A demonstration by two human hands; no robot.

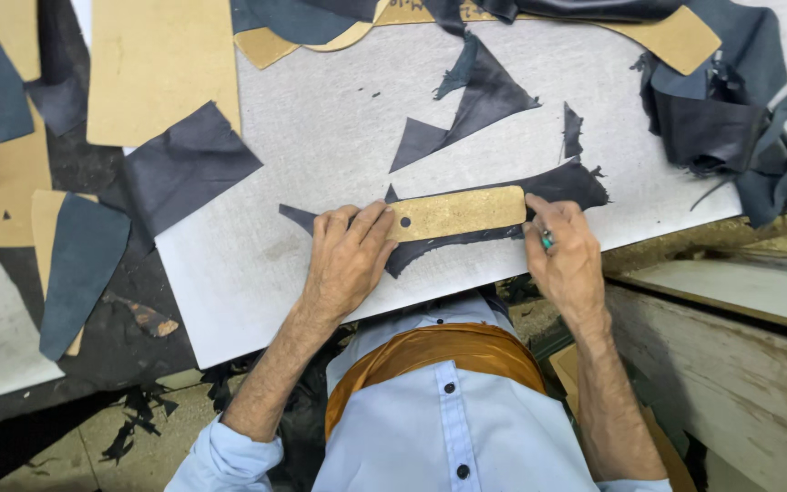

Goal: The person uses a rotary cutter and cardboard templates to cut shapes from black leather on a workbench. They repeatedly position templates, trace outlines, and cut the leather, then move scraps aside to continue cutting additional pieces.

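We see a tan speckled template (463,212) with one dark hole, on a dark navy leather strip (565,185). The cutting board (321,137) is pale grey, finely textured. Navy scraps (475,100) lie scattered, beside plain tan card patterns (157,64). The shirt (448,437) is light blue with dark buttons.

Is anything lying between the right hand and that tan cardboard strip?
Nothing visible does. The right hand sits at the strip's right end, while the left hand presses its left end onto the dark leather piece.
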